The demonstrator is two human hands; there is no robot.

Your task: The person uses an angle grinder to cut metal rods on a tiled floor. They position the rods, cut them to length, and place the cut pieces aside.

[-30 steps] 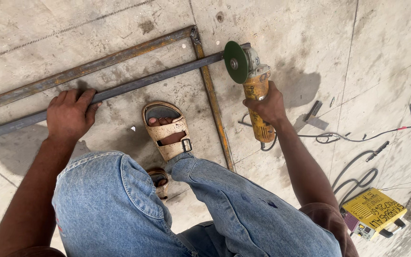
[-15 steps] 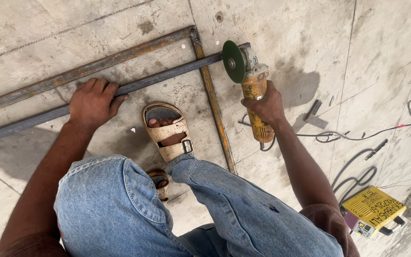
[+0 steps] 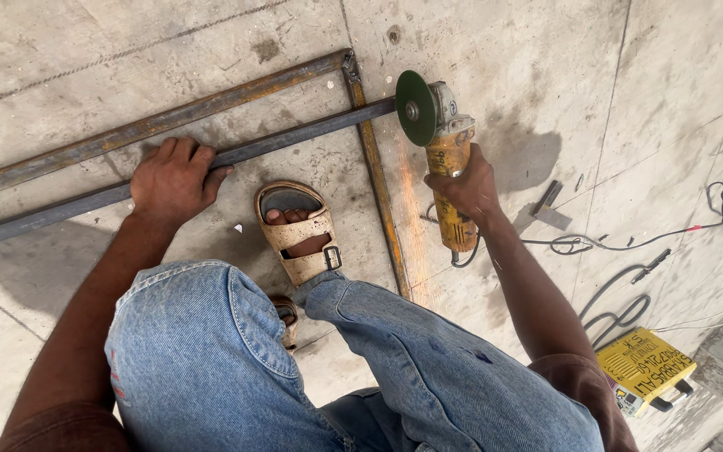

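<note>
Angle grinder (image 3: 443,151) — disc end away, upright-lengthwise

Yellow grinder (image 3: 448,159) (green disc) at bar (image 3: 294,138).

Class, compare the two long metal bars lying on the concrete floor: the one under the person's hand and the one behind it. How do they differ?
The dark grey bar looks fairly clean, while the rusty bar is orange-brown. The left hand rests on the dark grey bar; nothing touches the rusty bar. The dark grey bar's end sits at the green disc of the angle grinder held by the right hand; the rusty bar meets a cross piece at a corner. Both lie flat, roughly parallel.
</note>
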